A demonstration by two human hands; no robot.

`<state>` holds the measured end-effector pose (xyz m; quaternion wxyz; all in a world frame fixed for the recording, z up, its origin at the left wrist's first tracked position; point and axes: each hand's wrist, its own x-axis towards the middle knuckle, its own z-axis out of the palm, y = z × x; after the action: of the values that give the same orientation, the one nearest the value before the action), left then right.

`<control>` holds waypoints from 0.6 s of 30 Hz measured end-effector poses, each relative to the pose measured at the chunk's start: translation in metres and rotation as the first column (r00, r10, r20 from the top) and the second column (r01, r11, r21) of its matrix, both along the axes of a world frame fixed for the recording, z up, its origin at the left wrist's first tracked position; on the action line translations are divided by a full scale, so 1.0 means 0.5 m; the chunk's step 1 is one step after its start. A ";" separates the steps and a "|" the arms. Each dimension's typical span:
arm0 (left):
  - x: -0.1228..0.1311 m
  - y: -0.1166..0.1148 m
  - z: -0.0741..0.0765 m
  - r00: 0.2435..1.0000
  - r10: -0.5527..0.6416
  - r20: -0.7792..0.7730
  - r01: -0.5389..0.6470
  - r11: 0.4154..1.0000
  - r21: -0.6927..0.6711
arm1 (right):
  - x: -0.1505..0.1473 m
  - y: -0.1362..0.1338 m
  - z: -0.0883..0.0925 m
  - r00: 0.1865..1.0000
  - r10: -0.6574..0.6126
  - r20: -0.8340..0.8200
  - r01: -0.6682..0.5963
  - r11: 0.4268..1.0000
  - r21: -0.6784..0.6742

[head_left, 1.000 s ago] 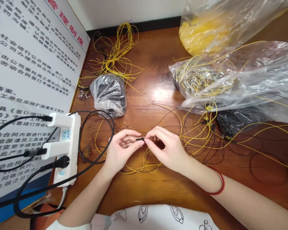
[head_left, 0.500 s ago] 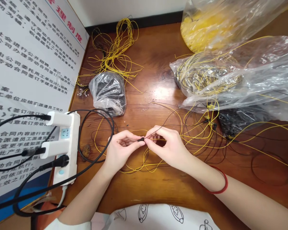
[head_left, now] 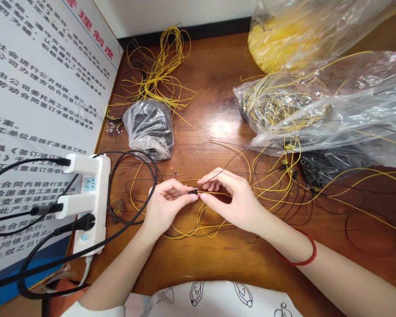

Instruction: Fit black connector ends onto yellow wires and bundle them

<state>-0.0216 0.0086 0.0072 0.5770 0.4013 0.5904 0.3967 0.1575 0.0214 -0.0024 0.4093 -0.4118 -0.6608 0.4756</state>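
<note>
Wood-grain table (head_left: 218, 259) carries the whole work area, and I take the white power strip (head_left: 87, 202) at its edge as the reference for all positions. To the right of the power strip, close to it, the left hand (head_left: 166, 209) has thumb and forefinger pressed together on a small black connector (head_left: 193, 192), with the other fingers curled into the palm. Further right of the power strip, the right hand (head_left: 232, 200) meets the left tip to tip. Its thumb and forefinger pinch a thin black wire (head_left: 226, 164) at the connector's end, and the remaining fingers are loosely bent; I cannot tell how far the wire sits inside the connector. The connector is held just above the table, over loops of yellow wire (head_left: 198, 229) lying right of the power strip. A red bracelet (head_left: 305, 259) circles the right wrist, well right of the power strip. Beyond the power strip, slightly right, lies a small clear bag of black parts (head_left: 150, 127), and further beyond it a loose bundle of yellow wire (head_left: 158, 75). Far right of the power strip are large clear bags (head_left: 317, 105) holding wire. A printed board (head_left: 36, 88) stands directly left of the power strip.
</note>
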 end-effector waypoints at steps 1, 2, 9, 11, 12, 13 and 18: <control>0.000 0.000 0.000 1.000 0.001 0.006 -0.001 1.000 -0.009 | 0.000 0.001 0.001 1.000 0.000 -0.012 0.000 1.000 0.003; 0.000 0.000 0.000 1.000 0.001 0.011 -0.001 1.000 -0.016 | 0.000 0.001 0.002 1.000 0.004 -0.027 -0.004 1.000 0.005; 0.002 -0.001 0.006 0.999 -0.014 0.034 0.015 0.998 -0.054 | -0.005 0.001 0.003 0.999 0.003 -0.044 0.000 0.998 0.060; 0.002 -0.001 0.006 1.000 -0.015 0.014 0.016 0.998 -0.057 | -0.006 -0.003 0.005 1.000 -0.009 -0.014 0.010 0.997 0.077; 0.002 -0.001 0.006 1.000 -0.017 -0.002 0.016 0.998 -0.056 | -0.007 -0.006 0.007 0.999 -0.031 0.008 0.030 0.995 0.096; 0.002 -0.001 0.007 1.000 -0.020 -0.018 0.019 0.998 -0.054 | -0.006 -0.009 0.009 0.997 -0.069 0.030 0.064 0.987 0.145; 0.002 -0.001 0.009 0.997 -0.025 -0.074 0.025 1.000 -0.013 | 0.007 -0.008 0.029 0.934 -0.268 0.235 0.042 0.737 0.675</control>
<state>-0.0205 0.0084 0.0115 0.5621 0.4197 0.6086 0.3709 0.1611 0.0174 0.0122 0.4552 -0.3655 -0.8054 0.1028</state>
